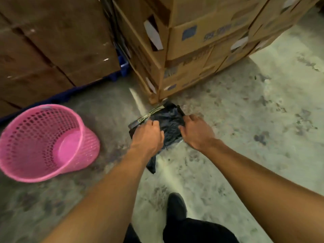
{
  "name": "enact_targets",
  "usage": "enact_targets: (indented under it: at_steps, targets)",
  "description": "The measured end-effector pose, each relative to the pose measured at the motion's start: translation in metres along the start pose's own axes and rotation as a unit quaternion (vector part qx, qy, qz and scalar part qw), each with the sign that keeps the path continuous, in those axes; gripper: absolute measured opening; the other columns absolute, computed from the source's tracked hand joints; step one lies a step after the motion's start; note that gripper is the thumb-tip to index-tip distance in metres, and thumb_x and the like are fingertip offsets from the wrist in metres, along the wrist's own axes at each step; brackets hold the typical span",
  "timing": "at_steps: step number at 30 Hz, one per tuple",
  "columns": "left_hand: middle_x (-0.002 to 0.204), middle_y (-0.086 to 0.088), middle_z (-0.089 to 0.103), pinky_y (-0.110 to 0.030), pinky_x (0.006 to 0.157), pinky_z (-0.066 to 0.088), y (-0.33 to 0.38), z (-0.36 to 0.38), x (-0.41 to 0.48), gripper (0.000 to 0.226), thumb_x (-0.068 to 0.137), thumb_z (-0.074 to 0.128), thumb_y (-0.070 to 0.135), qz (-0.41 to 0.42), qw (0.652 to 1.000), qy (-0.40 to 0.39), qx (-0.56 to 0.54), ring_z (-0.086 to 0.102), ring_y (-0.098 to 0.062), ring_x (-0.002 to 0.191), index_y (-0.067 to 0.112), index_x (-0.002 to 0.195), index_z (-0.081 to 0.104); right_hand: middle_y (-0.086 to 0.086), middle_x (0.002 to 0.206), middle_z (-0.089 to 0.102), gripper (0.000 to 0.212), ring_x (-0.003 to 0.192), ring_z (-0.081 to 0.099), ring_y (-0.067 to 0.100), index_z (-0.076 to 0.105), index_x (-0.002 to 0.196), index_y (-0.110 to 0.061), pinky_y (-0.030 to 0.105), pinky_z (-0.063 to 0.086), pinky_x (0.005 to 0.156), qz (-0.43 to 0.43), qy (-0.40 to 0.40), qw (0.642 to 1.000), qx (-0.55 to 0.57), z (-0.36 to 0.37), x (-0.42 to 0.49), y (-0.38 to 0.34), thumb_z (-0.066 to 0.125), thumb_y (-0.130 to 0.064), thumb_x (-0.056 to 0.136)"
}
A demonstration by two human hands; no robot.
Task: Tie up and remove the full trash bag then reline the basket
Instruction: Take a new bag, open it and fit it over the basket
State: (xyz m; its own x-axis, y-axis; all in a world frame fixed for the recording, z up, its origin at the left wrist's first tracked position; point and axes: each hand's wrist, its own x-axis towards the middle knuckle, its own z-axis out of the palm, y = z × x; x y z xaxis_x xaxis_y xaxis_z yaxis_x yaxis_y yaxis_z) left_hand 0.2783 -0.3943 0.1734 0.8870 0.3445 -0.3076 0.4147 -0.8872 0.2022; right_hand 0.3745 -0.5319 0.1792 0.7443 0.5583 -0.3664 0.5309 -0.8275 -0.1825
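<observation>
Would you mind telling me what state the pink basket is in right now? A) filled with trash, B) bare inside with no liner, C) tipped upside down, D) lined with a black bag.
B: the pink basket stands open on the floor with its bare bottom visible, while both the left hand and the right hand hold the black trash bag beside it.
</observation>
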Motion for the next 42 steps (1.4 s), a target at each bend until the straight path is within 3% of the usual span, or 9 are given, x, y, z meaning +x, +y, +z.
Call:
enact_targets:
  at_steps: [8,16,20,23,27,33,39,42]
  targets:
    - [0.116,-0.014,0.056,-0.04,0.086,0.046,-0.048,0.207,0.099,0.038,0.096,0.04,0.038,0.05,0.998,0.012,0.044,0.058,-0.032,0.104,0.009,0.119,0.05,0.018,0.133,0.049,0.044,0.119,0.05,0.041,0.049,0.134,-0.01,0.046,0.047,0.097,-0.008,-0.011,0.999,-0.044,0.159,0.122,0.059,0.047,-0.035,0.098]
    - [0.115,-0.016,0.056,-0.042,0.085,0.047,-0.088,0.304,0.17,0.041,0.093,0.043,0.039,0.062,0.994,0.09,0.013,0.057,-0.034,0.103,0.008,0.119,0.049,0.02,0.139,0.048,0.049,0.121,0.053,0.04,0.047,0.139,-0.011,0.041,0.045,0.099,-0.056,-0.015,0.994,-0.098,0.261,0.199,0.091,0.057,-0.019,0.091]
    - [0.131,-0.016,0.048,-0.044,0.09,0.046,-0.094,0.341,0.152,0.071,0.087,0.046,0.062,0.017,0.999,0.04,-0.004,0.051,-0.035,0.116,0.012,0.137,0.037,0.016,0.157,0.026,0.081,0.135,0.041,0.039,0.029,0.152,-0.016,0.047,0.036,0.112,-0.095,-0.088,0.979,-0.156,0.314,0.204,0.096,0.07,-0.021,0.083]
    - [0.141,-0.015,0.036,-0.048,0.097,0.041,-0.091,0.364,0.142,0.099,0.073,0.054,0.076,-0.016,1.0,-0.004,-0.003,0.041,-0.036,0.127,0.018,0.147,0.022,0.012,0.162,0.013,0.091,0.14,0.033,0.04,0.02,0.155,-0.019,0.051,0.035,0.112,-0.113,-0.071,0.974,-0.182,0.338,0.211,0.104,0.073,-0.025,0.081]
    - [0.146,-0.017,0.024,-0.05,0.106,0.035,-0.084,0.385,0.141,0.11,0.072,0.071,0.06,-0.047,0.998,-0.029,0.018,0.029,-0.038,0.134,0.019,0.152,0.006,0.01,0.163,0.011,0.093,0.141,0.032,0.038,0.014,0.155,-0.021,0.053,0.036,0.11,-0.129,-0.029,0.972,-0.194,0.352,0.216,0.108,0.071,-0.034,0.083]
    - [0.138,-0.02,0.029,-0.044,0.101,0.042,-0.08,0.399,0.14,0.094,0.079,0.072,0.004,-0.074,0.997,-0.035,0.013,0.038,-0.037,0.125,0.018,0.15,0.012,0.012,0.15,0.037,0.077,0.131,0.043,0.038,0.029,0.149,-0.022,0.053,0.04,0.105,-0.147,-0.025,0.971,-0.188,0.357,0.224,0.11,0.07,-0.028,0.084]
    - [0.111,-0.018,0.054,-0.042,0.085,0.049,-0.087,0.388,0.137,0.054,0.082,0.064,-0.001,-0.083,0.996,-0.014,0.007,0.056,-0.035,0.102,0.014,0.127,0.039,0.013,0.127,0.06,0.047,0.114,0.06,0.037,0.052,0.132,-0.021,0.047,0.05,0.093,-0.172,0.032,0.966,-0.19,0.352,0.225,0.106,0.061,-0.015,0.087]
    - [0.1,-0.013,0.057,-0.038,0.072,0.044,-0.088,0.377,0.135,0.042,0.083,0.061,0.0,-0.084,0.996,0.009,0.004,0.056,-0.031,0.089,0.015,0.119,0.046,0.014,0.121,0.064,0.039,0.11,0.061,0.036,0.058,0.126,-0.02,0.044,0.05,0.089,-0.174,0.038,0.97,-0.168,0.345,0.223,0.107,0.059,-0.017,0.088]
